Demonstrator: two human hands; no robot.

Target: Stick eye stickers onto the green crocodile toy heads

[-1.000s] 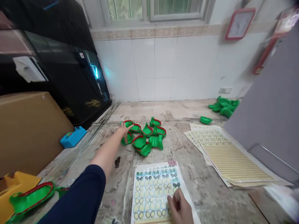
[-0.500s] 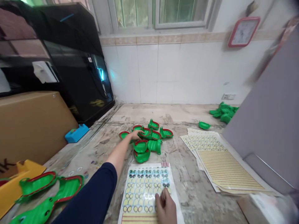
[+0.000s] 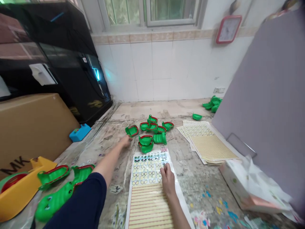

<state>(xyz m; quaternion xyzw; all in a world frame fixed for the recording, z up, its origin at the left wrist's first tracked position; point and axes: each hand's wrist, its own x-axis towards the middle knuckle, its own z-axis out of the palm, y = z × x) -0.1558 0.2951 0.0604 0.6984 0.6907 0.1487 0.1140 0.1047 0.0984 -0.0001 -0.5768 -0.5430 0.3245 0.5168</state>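
Left hand (image 3: 125, 141) open and empty, just short of the nearest green plastic toy shell (image 3: 132, 130); more shells sit clustered beyond the sticker sheet (image 3: 149, 168). Right hand (image 3: 167, 179) rests on that sheet, fingertips drawn together; any held sticker cannot be made out. Upper sticker rows show gaps; lower striped rows remain intact.

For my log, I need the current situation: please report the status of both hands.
Left hand just short of green plastic crocodile jaw, apart from it. Right hand on eye-sticker sheet. Pink binder clip at sheet's top edge.
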